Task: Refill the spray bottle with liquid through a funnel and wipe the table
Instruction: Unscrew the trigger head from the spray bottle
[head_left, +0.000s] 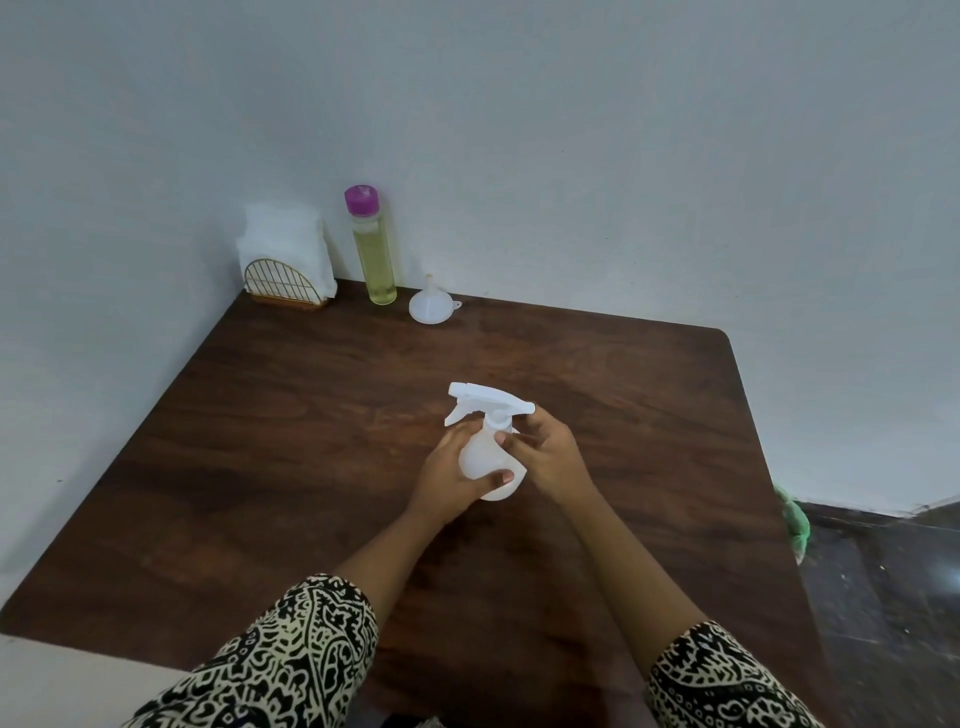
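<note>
A white spray bottle (485, 452) with its trigger head screwed on stands upright in the middle of the dark wooden table (291, 415). My left hand (452, 475) wraps around the round body from the left. My right hand (545, 452) grips the neck just under the trigger head from the right. At the back of the table a tall clear bottle (373, 260) of pale yellow liquid stands with a purple cap on. Beside it to the right a white funnel (430, 306) rests mouth down, spout up.
A gold wire holder with white napkins (284, 265) stands in the back left corner against the wall. A green object (795, 522) shows beyond the table's right edge, above a dark floor. Walls close off the back and left.
</note>
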